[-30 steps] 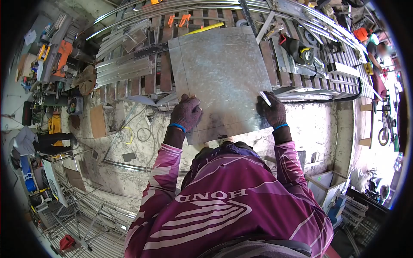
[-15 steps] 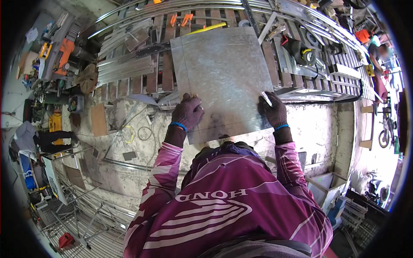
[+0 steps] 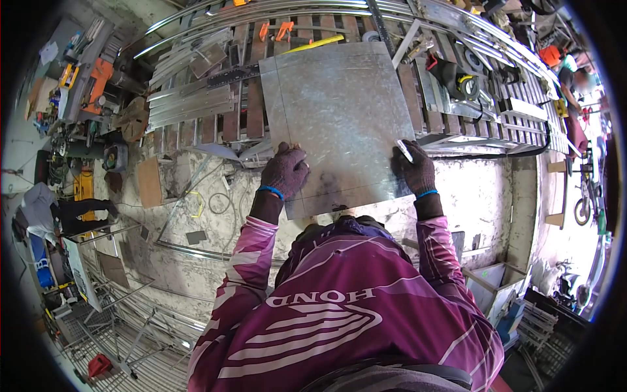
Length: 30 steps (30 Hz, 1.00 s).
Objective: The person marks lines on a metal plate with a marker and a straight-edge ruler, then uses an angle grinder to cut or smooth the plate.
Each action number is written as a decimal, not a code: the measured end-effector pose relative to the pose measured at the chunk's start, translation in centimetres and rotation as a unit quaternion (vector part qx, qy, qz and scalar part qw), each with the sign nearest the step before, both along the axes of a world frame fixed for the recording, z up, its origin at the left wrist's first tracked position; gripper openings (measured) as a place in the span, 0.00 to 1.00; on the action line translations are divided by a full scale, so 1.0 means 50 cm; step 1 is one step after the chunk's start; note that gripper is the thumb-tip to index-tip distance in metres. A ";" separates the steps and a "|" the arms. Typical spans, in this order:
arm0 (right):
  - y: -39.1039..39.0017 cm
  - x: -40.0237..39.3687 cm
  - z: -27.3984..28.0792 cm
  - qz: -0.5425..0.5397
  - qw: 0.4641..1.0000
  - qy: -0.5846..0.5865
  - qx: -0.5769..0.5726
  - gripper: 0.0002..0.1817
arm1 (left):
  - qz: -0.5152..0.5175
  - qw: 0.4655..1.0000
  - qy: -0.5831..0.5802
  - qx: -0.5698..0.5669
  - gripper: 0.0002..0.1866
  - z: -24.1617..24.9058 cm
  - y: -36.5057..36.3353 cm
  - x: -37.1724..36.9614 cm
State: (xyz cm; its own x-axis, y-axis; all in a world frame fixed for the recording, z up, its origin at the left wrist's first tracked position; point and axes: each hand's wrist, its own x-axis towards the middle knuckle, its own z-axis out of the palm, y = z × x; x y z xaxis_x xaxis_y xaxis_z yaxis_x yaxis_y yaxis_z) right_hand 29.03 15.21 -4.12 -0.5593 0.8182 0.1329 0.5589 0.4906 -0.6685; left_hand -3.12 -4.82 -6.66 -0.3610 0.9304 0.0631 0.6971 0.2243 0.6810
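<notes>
A square grey metal sheet (image 3: 339,117), with thin dark lines near its left and lower edges, lies partly on the slatted bench and juts over its front edge. Both my hands wear dark knitted gloves. My left hand (image 3: 285,171) is closed at the sheet's lower left edge, its fingers curled on the sheet. At the right edge, my right hand (image 3: 416,167) is closed around a white marker-like stick (image 3: 405,151) that points up and left. A yellow strip (image 3: 315,43) lies just beyond the sheet's far edge, beside a dark metal ruler (image 3: 232,76).
Orange clamps (image 3: 284,31), long metal profiles (image 3: 189,104) and a black-and-yellow tape measure (image 3: 466,86) lie on the slatted bench (image 3: 252,111). One person (image 3: 46,209) is bent over at the far left. Another person (image 3: 575,98) is at the far right.
</notes>
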 end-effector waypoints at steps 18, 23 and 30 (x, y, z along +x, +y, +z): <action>0.000 -0.006 -0.005 -0.007 1.000 0.010 0.021 0.15 | -0.009 0.999 -0.004 -0.037 0.12 0.016 0.000 0.003; -0.001 -0.007 -0.005 -0.006 1.000 0.015 0.022 0.15 | -0.012 0.999 0.004 -0.037 0.13 0.021 0.001 0.002; -0.001 -0.007 -0.003 -0.006 1.000 0.005 0.026 0.15 | -0.012 0.999 0.006 -0.041 0.14 0.024 0.001 0.004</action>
State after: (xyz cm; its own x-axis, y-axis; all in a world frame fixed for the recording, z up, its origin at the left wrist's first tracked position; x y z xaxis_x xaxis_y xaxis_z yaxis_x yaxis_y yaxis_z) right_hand 28.68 15.16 -4.29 -0.5477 0.8167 0.1816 0.5585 0.5185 -0.6475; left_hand -2.91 -4.75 -5.49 -0.3390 0.9407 -0.0095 0.7109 0.2628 0.6523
